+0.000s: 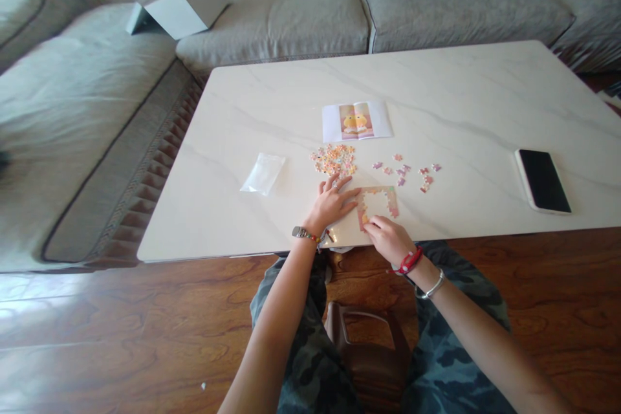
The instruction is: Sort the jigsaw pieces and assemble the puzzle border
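A small partly built puzzle frame (380,202) lies near the front edge of the white marble table (272,110). My left hand (332,202) rests flat beside the frame's left side, fingers spread, just below a heap of loose pastel pieces (334,160). My right hand (388,237) is curled at the frame's lower edge, fingertips pressed on it; anything pinched in them is hidden. A few scattered pieces (405,172) lie to the right of the heap. A printed reference picture (356,121) lies beyond the pieces.
A clear plastic bag (263,173) lies left of the heap. A black phone (543,180) sits near the table's right front. A grey sofa (291,19) wraps around the back and left, with a white box (187,1) on it. A brown stool (366,343) stands between my knees.
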Tool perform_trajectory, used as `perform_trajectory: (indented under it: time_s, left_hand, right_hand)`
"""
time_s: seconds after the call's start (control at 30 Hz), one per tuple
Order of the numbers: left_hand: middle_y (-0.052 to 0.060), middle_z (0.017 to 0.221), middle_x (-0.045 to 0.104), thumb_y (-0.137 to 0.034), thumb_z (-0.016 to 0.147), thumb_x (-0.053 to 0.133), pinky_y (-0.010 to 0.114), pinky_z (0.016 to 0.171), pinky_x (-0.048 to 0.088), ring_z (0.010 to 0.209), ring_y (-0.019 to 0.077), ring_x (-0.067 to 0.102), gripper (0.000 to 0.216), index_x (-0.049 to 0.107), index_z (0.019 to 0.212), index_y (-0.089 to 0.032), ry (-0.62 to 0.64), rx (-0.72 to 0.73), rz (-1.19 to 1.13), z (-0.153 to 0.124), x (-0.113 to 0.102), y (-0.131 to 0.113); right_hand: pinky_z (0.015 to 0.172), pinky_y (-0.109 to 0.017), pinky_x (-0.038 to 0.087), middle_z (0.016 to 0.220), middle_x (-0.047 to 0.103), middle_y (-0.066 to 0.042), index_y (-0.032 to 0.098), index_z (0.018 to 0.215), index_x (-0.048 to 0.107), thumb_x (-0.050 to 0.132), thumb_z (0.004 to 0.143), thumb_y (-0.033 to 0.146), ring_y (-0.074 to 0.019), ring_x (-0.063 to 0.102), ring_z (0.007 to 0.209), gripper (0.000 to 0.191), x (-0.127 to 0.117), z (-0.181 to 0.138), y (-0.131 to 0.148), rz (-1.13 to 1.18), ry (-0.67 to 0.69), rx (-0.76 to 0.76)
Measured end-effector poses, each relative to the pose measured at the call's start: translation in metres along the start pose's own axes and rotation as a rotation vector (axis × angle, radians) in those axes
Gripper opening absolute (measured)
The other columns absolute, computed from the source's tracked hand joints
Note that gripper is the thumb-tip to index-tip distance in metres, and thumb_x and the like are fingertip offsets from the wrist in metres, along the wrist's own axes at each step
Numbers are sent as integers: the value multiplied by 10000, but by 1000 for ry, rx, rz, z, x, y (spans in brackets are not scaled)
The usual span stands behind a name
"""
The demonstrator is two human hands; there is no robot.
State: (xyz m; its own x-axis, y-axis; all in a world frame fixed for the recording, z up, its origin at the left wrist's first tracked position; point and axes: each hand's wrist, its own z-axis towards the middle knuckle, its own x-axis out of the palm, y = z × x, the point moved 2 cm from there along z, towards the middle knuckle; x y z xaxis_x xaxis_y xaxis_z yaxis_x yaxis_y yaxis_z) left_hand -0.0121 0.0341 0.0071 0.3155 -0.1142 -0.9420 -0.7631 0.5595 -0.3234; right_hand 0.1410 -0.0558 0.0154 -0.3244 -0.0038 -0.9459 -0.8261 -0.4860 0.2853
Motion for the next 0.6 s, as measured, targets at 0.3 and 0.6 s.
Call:
perform_trajectory:
  time_s: [0.3, 0.6]
  left_hand:
    - [38, 1350, 364, -462, 805, 471, 540, 969, 212, 1268, 316, 193, 395, 508, 1177, -333, 36, -5, -30, 0, -2, -2]
    - [41, 1351, 361, -470, 802, 472, 520, 959, 229, 1270, 318, 184, 398, 516, 1172, -328, 41, -7, -31, 2, -1, 1]
  right_hand:
    - [880, -395, 432, 1079, 561, -104, 201, 1139, 539, 513, 794, 275, -236, 514, 1022, 354, -25, -3, -73, 149, -184, 131]
    - [887, -448, 403, 1193, 558, -79, 193, 1122, 566, 564, 759, 223, -248, 486, 1068, 365, -17, 13, -109, 52, 4, 34]
